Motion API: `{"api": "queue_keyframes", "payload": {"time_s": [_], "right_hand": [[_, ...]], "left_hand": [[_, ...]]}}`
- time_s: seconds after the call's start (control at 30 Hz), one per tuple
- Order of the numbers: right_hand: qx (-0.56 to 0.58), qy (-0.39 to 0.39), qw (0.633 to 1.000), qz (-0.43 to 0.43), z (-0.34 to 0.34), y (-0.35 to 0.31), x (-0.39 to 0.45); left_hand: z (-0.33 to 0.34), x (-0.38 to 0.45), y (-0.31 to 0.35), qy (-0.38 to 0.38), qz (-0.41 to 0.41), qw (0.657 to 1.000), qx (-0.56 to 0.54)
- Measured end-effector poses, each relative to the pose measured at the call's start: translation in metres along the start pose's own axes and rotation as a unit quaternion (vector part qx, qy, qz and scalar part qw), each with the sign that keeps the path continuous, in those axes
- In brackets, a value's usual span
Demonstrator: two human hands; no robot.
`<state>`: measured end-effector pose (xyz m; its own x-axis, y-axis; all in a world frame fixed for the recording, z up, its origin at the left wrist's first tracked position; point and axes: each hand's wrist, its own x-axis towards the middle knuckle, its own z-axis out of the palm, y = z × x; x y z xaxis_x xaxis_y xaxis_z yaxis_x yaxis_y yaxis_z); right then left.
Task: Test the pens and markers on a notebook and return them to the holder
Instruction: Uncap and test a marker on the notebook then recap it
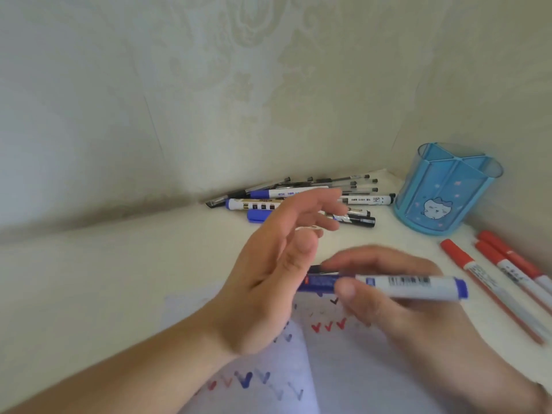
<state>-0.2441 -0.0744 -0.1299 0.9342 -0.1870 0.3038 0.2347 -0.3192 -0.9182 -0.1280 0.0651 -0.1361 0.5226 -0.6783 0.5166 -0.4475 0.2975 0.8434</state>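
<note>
A person's right hand (385, 294) grips a blue marker (388, 285) level above the notebook (343, 369), its capped end pointing to 9 o'clock. The left hand (277, 270) hovers beside that cap, fingers spread and holding nothing — likely about to pull it off or just done pressing it on. The page shows red and blue ticks from testing. The blue holder (445, 192) stands at 2 o'clock, no pens visible inside. A pile of pens (298, 195) lies at 12 o'clock, 3 red markers (501, 273) at 3 o'clock — all on a pale worktop (119, 279) set in a corner of patterned wallpaper (179, 85).
</note>
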Motion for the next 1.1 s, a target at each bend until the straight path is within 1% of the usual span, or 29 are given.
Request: {"api": "queue_keyframes", "payload": {"time_s": [0.03,0.07,0.1,0.13,0.17,0.23,0.27,0.3,0.33,0.37,0.43,0.47,0.5,0.53,0.63,0.73,0.77,0.8,0.97,1.03,1.1], "right_hand": [[0.02,0.019,1.0,0.001,-0.005,0.004,-0.002],[0.06,0.073,0.995,0.03,-0.008,-0.003,0.001],[0.057,0.091,0.994,0.034,-0.015,-0.007,0.008],[0.081,0.112,0.99,0.028,-0.019,-0.011,0.008],[0.067,0.115,0.991,0.025,-0.021,-0.01,0.006],[0.08,0.13,0.987,0.053,-0.022,-0.018,0.007],[0.075,0.152,0.983,0.064,-0.016,-0.028,0.007],[0.051,0.169,0.982,0.073,-0.013,-0.032,0.009],[0.018,0.175,0.981,0.077,-0.008,-0.037,0.009],[-0.016,0.167,0.983,0.07,-0.006,-0.04,0.008],[-0.072,0.125,0.989,0.041,0.003,-0.058,0.004],[-0.083,0.093,0.992,0.022,0.01,-0.071,0.003],[-0.072,0.063,0.995,0.007,0.02,-0.083,0.003],[-0.06,0.037,0.998,-0.005,0.032,-0.096,0.004],[-0.061,-0.035,0.997,-0.027,0.072,-0.121,0.012],[-0.06,-0.123,0.989,-0.05,0.131,-0.132,0.015],[-0.056,-0.147,0.986,-0.054,0.151,-0.133,0.014],[-0.056,-0.168,0.983,-0.058,0.17,-0.136,0.012],[-0.068,-0.259,0.962,-0.059,0.244,-0.135,-0.009],[-0.085,-0.293,0.951,-0.047,0.263,-0.129,-0.015],[-0.131,-0.333,0.933,-0.026,0.277,-0.12,-0.019]], "left_hand": [[-0.001,0.0,-0.001,-0.013,0.014,0.999,0.037],[-0.004,0.0,-0.002,-0.027,0.027,0.997,0.073],[-0.009,0.0,-0.003,-0.036,0.039,0.992,0.114],[-0.015,0.002,-0.004,-0.036,0.052,0.986,0.156],[-0.02,0.004,-0.004,-0.035,0.057,0.978,0.195],[-0.033,0.009,-0.005,-0.028,0.067,0.96,0.27],[-0.041,0.012,-0.004,-0.024,0.065,0.949,0.307],[-0.05,0.015,-0.001,-0.027,0.061,0.936,0.347],[-0.06,0.016,0.003,-0.041,0.052,0.915,0.399],[-0.072,0.015,0.011,-0.067,0.037,0.882,0.465],[-0.102,0.006,0.033,-0.128,-0.017,0.786,0.604],[-0.12,-0.004,0.047,-0.152,-0.047,0.747,0.646],[-0.139,-0.016,0.062,-0.163,-0.067,0.72,0.671],[-0.157,-0.03,0.077,-0.166,-0.08,0.705,0.685],[-0.199,-0.083,0.117,-0.158,-0.107,0.681,0.707],[-0.226,-0.157,0.157,-0.145,-0.169,0.648,0.728],[-0.231,-0.184,0.17,-0.136,-0.188,0.644,0.729],[-0.234,-0.209,0.182,-0.123,-0.204,0.648,0.724],[-0.23,-0.315,0.222,-0.061,-0.271,0.7,0.657],[-0.227,-0.342,0.225,-0.019,-0.281,0.711,0.644],[-0.227,-0.359,0.223,0.015,-0.294,0.718,0.631]]}}
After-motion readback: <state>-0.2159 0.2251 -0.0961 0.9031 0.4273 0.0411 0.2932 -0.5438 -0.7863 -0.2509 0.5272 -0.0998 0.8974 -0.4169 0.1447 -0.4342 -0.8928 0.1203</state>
